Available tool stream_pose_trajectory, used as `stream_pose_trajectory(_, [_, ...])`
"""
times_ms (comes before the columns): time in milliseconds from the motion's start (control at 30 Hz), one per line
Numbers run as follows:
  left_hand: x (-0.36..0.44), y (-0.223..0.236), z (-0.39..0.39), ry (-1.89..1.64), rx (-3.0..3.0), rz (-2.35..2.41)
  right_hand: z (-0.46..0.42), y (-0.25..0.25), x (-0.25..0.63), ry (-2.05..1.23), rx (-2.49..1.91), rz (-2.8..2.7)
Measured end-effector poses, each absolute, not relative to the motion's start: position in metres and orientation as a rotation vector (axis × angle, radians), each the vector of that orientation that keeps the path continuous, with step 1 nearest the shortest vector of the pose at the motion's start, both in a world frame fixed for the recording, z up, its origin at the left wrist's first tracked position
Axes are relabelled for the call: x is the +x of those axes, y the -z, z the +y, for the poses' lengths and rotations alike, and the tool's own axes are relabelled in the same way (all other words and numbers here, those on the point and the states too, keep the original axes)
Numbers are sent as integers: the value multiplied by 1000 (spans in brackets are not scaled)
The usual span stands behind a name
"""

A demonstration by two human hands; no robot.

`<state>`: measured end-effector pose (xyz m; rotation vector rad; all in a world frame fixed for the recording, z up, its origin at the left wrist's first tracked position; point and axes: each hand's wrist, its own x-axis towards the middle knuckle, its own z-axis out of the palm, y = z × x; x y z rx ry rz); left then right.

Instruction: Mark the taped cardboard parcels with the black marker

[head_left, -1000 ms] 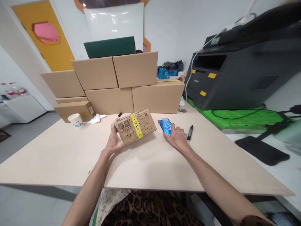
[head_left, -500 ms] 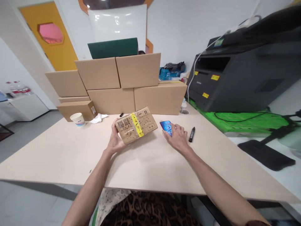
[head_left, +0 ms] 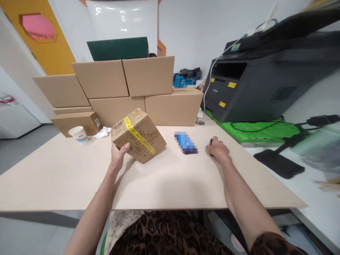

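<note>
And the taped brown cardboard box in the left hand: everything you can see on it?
The taped brown cardboard box is rectangular and looks shut, with dark printed marks scattered over the visible faces, too small to read. A strip of yellow printed tape crosses two faces. The left hand grasps its left end, thumb on the near side. It is tilted over the pale wood-look table; whether its lowest corner touches down, I can't tell.
</note>
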<state>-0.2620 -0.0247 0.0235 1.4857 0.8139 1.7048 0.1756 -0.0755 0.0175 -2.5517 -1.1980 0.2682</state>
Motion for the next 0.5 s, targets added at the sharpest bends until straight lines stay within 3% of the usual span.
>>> stream_pose_trajectory(233, [-261, -24, -29, -1720, 1311, 818, -58, -23, 128, -207, -2187, -1545])
stream_pose_trajectory(500, [-262, -26, -30, -1755, 1193, 810, -31, -12, 53, -411, -1901, -1754])
